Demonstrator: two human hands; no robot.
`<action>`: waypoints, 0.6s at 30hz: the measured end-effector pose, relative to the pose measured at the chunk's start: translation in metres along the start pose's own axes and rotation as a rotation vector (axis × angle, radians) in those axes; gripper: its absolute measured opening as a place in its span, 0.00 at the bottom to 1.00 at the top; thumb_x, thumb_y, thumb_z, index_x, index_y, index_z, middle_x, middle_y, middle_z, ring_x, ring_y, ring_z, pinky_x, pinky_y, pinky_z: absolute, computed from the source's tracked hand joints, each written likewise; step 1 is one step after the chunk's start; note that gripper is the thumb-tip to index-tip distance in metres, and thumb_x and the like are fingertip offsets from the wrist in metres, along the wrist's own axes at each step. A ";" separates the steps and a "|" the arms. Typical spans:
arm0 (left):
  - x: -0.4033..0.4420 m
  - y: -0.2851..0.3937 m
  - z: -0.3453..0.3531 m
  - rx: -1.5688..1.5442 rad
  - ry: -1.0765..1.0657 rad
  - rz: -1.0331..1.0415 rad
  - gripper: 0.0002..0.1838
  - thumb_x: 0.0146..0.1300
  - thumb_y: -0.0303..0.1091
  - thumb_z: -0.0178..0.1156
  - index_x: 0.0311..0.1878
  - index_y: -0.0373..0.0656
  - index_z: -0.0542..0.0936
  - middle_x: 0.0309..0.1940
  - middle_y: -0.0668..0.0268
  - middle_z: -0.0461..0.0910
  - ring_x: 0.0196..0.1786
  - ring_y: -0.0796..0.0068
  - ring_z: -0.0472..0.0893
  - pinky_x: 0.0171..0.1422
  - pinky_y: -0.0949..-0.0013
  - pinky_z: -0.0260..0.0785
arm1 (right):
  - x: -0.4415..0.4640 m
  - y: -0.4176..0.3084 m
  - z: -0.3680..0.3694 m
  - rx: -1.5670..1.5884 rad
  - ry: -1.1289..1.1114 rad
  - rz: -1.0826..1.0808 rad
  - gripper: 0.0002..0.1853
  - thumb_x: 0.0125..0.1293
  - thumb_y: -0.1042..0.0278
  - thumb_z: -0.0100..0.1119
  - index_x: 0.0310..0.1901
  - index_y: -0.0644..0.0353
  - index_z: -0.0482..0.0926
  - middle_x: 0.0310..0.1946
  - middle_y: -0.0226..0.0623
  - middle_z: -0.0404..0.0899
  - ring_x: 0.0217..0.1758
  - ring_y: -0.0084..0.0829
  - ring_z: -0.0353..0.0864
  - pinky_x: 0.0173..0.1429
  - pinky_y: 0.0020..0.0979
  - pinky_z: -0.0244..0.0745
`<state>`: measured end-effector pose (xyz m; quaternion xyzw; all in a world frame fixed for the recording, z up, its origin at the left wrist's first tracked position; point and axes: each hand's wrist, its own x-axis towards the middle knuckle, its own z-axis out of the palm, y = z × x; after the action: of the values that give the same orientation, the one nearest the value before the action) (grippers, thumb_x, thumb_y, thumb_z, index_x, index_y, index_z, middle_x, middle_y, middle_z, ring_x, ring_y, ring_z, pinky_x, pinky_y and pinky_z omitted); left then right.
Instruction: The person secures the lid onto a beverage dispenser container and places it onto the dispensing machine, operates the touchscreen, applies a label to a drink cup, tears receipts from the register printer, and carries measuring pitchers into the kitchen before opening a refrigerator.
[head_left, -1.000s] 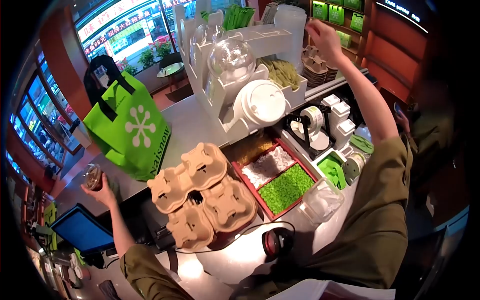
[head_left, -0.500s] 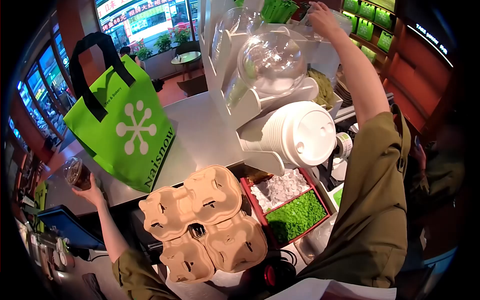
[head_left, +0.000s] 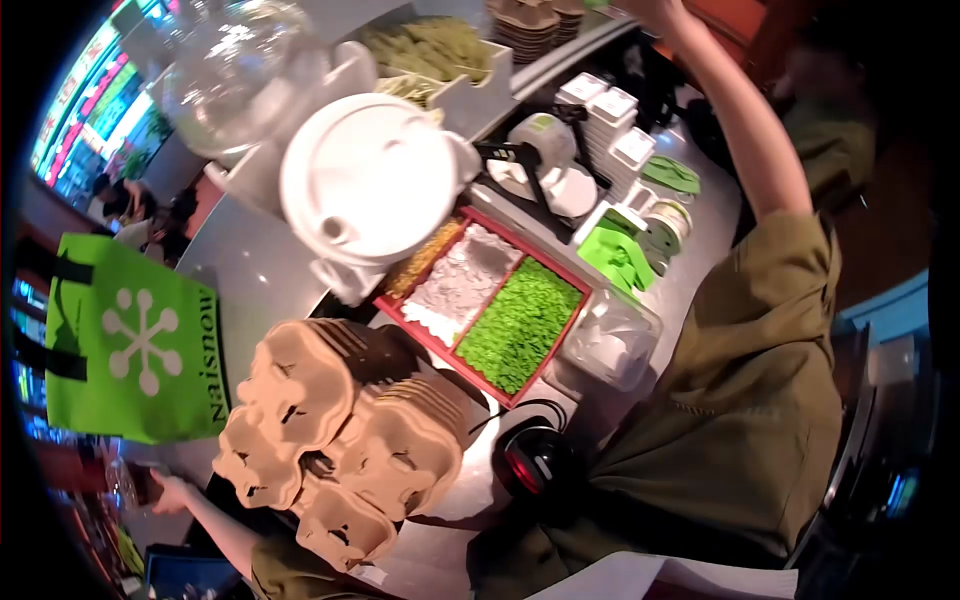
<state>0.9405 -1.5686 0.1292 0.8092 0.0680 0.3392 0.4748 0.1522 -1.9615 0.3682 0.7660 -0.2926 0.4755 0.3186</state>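
Observation:
At the lower left, my left hand (head_left: 174, 493) is wrapped round a clear plastic cup (head_left: 124, 484) with a dark drink in it. The cup is dim and near the view's edge. My right arm stretches far out, and my right hand (head_left: 652, 8) is cut off by the top edge, so its fingers are mostly hidden. A stack of brown cardboard drink carriers (head_left: 530, 32) lies just left of that hand. Between my arms are several stacked cardboard cup carriers (head_left: 285, 385) and a red divided box (head_left: 480, 388) with white and green small pieces.
A green paper-like bag (head_left: 190, 340) with black handles stands at the left. White lids (head_left: 370, 180) and clear dome lids (head_left: 240, 75) fill a rack. Beyond are a tape dispenser (head_left: 540, 145), white box stacks (head_left: 612, 115) and a roll of labels (head_left: 668, 225). A person (head_left: 825, 120) stands at right.
The view has swung to the right, so the bag and rack now sit further left. My right hand has left the clear plastic items by the rack. My left hand still holds the cup.

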 end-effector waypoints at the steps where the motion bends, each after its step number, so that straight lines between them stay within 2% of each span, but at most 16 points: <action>1: -0.001 0.002 -0.003 -0.030 -0.014 -0.006 0.53 0.36 0.57 0.70 0.57 0.30 0.56 0.48 0.35 0.65 0.51 0.38 0.67 0.54 0.49 0.64 | -0.053 0.028 -0.004 -0.063 -0.127 0.154 0.13 0.55 0.63 0.54 0.41 0.57 0.72 0.29 0.44 0.76 0.32 0.42 0.76 0.35 0.36 0.71; 2: -0.014 0.016 -0.009 -0.069 0.038 -0.086 0.52 0.36 0.56 0.71 0.56 0.29 0.56 0.49 0.33 0.61 0.52 0.37 0.66 0.54 0.49 0.64 | -0.109 0.054 -0.006 -0.123 -0.247 0.314 0.12 0.57 0.58 0.53 0.42 0.51 0.73 0.25 0.41 0.78 0.31 0.42 0.78 0.33 0.38 0.72; 4: 0.000 -0.001 0.001 -0.066 0.119 -0.047 0.48 0.36 0.50 0.71 0.54 0.29 0.58 0.50 0.32 0.58 0.50 0.40 0.66 0.53 0.50 0.65 | -0.196 0.064 -0.016 -0.263 -0.282 0.670 0.12 0.55 0.58 0.54 0.38 0.53 0.74 0.24 0.43 0.78 0.29 0.42 0.79 0.33 0.39 0.72; 5: 0.006 -0.006 0.006 -0.041 0.173 -0.041 0.46 0.37 0.48 0.71 0.53 0.30 0.60 0.50 0.31 0.57 0.50 0.41 0.66 0.52 0.50 0.65 | -0.244 0.084 -0.016 -0.251 -0.331 0.861 0.11 0.53 0.58 0.53 0.31 0.54 0.78 0.27 0.43 0.79 0.31 0.45 0.78 0.35 0.42 0.73; 6: 0.010 -0.012 0.010 -0.015 0.234 -0.040 0.43 0.38 0.46 0.71 0.52 0.30 0.62 0.50 0.31 0.57 0.50 0.42 0.66 0.52 0.51 0.65 | -0.292 0.100 -0.012 -0.226 -0.468 1.045 0.10 0.52 0.59 0.53 0.30 0.55 0.79 0.29 0.43 0.79 0.34 0.45 0.78 0.38 0.41 0.73; 7: 0.010 -0.013 0.007 0.041 0.158 -0.018 0.38 0.39 0.45 0.70 0.49 0.32 0.65 0.49 0.34 0.60 0.50 0.44 0.65 0.53 0.52 0.64 | -0.322 0.099 -0.008 -0.190 -0.594 0.997 0.11 0.51 0.60 0.57 0.31 0.58 0.79 0.27 0.43 0.79 0.32 0.42 0.79 0.36 0.38 0.72; 8: 0.007 -0.013 0.002 0.091 0.090 -0.003 0.33 0.40 0.44 0.69 0.47 0.33 0.69 0.48 0.37 0.63 0.50 0.45 0.65 0.53 0.53 0.63 | -0.334 0.097 -0.002 -0.079 -0.832 0.992 0.11 0.51 0.62 0.55 0.33 0.57 0.80 0.30 0.44 0.79 0.37 0.42 0.79 0.42 0.39 0.73; 9: 0.004 -0.012 -0.004 0.143 0.025 0.013 0.28 0.42 0.43 0.67 0.44 0.35 0.72 0.48 0.40 0.66 0.51 0.47 0.64 0.53 0.54 0.62 | -0.356 0.102 0.017 0.012 -0.879 0.975 0.10 0.49 0.64 0.56 0.32 0.58 0.80 0.31 0.46 0.79 0.37 0.43 0.79 0.43 0.39 0.73; 10: 0.001 -0.013 -0.011 0.194 -0.029 0.088 0.24 0.43 0.43 0.66 0.41 0.37 0.74 0.45 0.44 0.69 0.51 0.48 0.63 0.54 0.55 0.61 | -0.357 0.098 0.031 -0.030 -0.999 1.068 0.12 0.49 0.67 0.57 0.37 0.57 0.80 0.35 0.48 0.78 0.41 0.46 0.77 0.46 0.38 0.72; 12: -0.006 -0.003 -0.025 0.299 -0.131 0.250 0.17 0.46 0.44 0.63 0.35 0.42 0.78 0.41 0.53 0.75 0.53 0.51 0.62 0.55 0.56 0.59 | -0.438 0.144 0.084 -0.149 -1.030 0.936 0.17 0.49 0.69 0.56 0.44 0.61 0.75 0.42 0.50 0.76 0.46 0.49 0.75 0.49 0.38 0.71; 13: -0.004 -0.008 -0.021 0.309 -0.099 0.305 0.15 0.49 0.46 0.59 0.34 0.45 0.80 0.36 0.62 0.79 0.53 0.54 0.62 0.55 0.58 0.58 | -0.458 0.150 0.100 -0.110 -0.959 0.839 0.19 0.49 0.70 0.55 0.46 0.63 0.72 0.43 0.52 0.75 0.47 0.49 0.74 0.50 0.39 0.70; 15: 0.000 -0.011 -0.020 0.233 -0.148 0.271 0.16 0.48 0.45 0.59 0.35 0.44 0.79 0.37 0.59 0.79 0.53 0.55 0.63 0.55 0.59 0.59 | -0.488 0.161 0.120 -0.053 -0.813 0.655 0.24 0.49 0.72 0.55 0.50 0.67 0.66 0.46 0.54 0.73 0.50 0.51 0.72 0.51 0.40 0.69; 18: -0.005 -0.003 -0.023 0.292 -0.167 0.302 0.16 0.48 0.45 0.59 0.34 0.43 0.80 0.36 0.58 0.79 0.49 0.55 0.67 0.52 0.59 0.61 | -0.403 0.120 0.061 0.102 -0.623 1.312 0.31 0.46 0.67 0.60 0.50 0.72 0.58 0.40 0.60 0.73 0.46 0.50 0.74 0.50 0.38 0.69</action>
<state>0.9235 -1.5522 0.1316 0.8957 -0.0448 0.3249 0.3004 -0.0567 -2.0244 0.0035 0.5468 -0.7462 0.3414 -0.1662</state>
